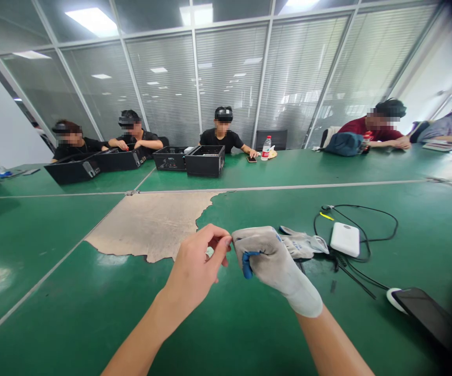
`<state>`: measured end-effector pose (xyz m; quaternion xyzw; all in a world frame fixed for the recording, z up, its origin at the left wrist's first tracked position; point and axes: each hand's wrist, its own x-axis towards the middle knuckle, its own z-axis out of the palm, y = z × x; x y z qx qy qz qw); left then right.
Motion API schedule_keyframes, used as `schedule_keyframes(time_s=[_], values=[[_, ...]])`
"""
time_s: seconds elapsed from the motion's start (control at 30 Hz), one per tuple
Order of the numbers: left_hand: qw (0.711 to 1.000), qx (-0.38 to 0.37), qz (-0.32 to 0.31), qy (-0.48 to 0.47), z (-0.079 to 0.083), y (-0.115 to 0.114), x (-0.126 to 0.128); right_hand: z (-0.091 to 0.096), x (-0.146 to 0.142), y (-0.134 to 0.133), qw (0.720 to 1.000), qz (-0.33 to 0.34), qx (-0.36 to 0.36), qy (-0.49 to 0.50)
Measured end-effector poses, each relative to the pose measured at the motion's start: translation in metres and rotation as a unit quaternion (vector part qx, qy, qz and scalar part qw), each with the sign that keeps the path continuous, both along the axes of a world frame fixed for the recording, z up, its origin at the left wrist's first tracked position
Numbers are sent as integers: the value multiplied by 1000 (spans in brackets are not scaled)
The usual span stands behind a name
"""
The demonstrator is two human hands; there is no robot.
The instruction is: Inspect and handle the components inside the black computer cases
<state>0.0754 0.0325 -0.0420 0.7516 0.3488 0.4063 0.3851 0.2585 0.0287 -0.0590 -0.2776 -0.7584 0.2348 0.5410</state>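
1. Green matting covers the long work table (92, 313), with one worn patch (151, 224) where the green layer has peeled away, just beyond the person's hands. Glass partitions with blinds close off the room behind.
2. Across the table, well beyond the worn patch, several other people sit; three of them are at black open-topped cases (205, 159), and a water bottle (265, 148) stands to the right of those cases.
3. Right hand (268, 261) sits just right of the worn patch's near edge. It wears a grey work glove (288, 284) whose cuff ends at the wrist, and it is curled into a loose fist with nothing visible inside it.
4. Left hand (194, 269) is bare and lies directly left of the gloved one, its thumb and forefinger pinched together on the glove's fabric at the fingertips. The glove's long axis runs from the wrist, low right, up and left toward that pinch.
5. A second grey glove (302, 244) lies flat on the matting right behind the gloved hand, fingers pointing right.
6. Further right lie a white power bank (345, 239) ringed by a black cable (382, 219), and a dark phone (425, 313) nearer the table's edge.
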Motion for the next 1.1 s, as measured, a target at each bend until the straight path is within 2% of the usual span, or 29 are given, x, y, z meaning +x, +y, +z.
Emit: schedule_keyframes(time_s=[0.23,0.53,0.8,0.93,1.1], values=[[1000,0,3,-1,-1,-2,2,4,-3,0,999,12,28,23],[1000,-6,10,16,2,-1,-2,5,-3,-1,1000,16,-11,-2],[996,51,8,75,8,3,-3,-5,1,5,996,8,-30,-88],[989,66,30,130,5,5,-4,-12,2,6,990,-12,-57,-128],[977,90,48,185,3,5,-3,-10,-1,4,987,-36,-51,-149]])
